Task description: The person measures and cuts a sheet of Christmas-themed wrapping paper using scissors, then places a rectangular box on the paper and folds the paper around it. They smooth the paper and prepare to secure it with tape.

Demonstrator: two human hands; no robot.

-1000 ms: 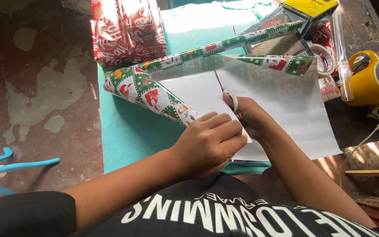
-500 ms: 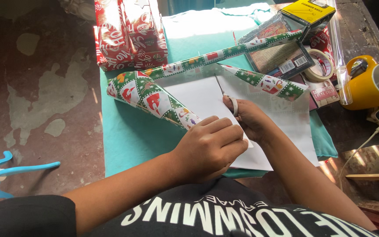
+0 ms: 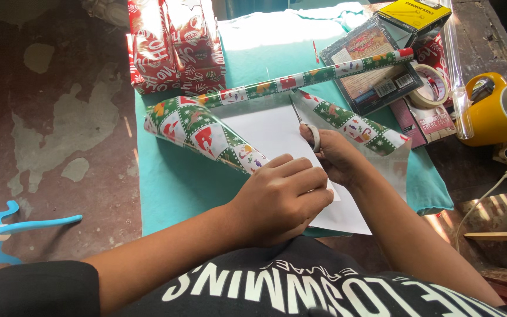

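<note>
On the teal-covered bench [image 3: 165, 182], the right hand [image 3: 335, 155] grips scissors [image 3: 303, 120] cutting the white-backed wrapping paper [image 3: 271, 132], the left hand [image 3: 280, 196] pinning its near edge, with a red wrapped parcel [image 3: 174, 44] far left, a yellow box [image 3: 415, 13] and a yellow mug [image 3: 491, 111] at right, contents unclear.

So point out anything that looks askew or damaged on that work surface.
Nothing is damaged. The wrapping paper curls up on both sides of the cut, its right flap rolled over loose. The scissors sit in the right hand; the left hand presses the sheet.
</note>
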